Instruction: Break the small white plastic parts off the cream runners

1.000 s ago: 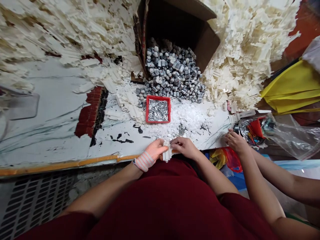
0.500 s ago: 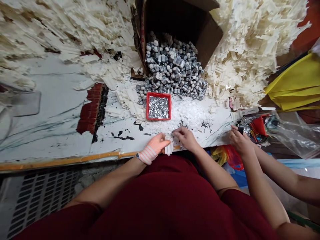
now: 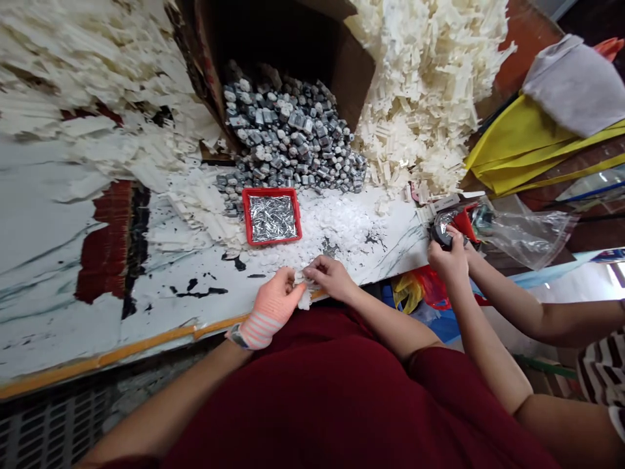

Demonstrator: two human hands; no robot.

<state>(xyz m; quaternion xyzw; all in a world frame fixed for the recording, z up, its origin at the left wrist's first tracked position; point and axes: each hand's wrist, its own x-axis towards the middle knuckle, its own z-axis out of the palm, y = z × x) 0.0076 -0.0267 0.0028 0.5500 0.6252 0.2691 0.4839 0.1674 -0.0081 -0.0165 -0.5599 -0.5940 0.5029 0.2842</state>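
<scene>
Head view shows the gloved left hand (image 3: 276, 303) and the right hand (image 3: 329, 277) pinching one white plastic piece (image 3: 303, 296). Red tray (image 3: 272, 243) lies beyond them.

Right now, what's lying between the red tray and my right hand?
A loose drift of small white plastic pieces lies between the red tray and your right hand, as the head view shows.

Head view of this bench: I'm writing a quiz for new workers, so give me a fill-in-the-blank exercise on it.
The tray has a ____ rim.
The glove is on the ____ hand.
The yellow cloth lies to the ____ of the box.
The right hand touches small ____ pieces.

Missing words: red; left; right; white.
</scene>
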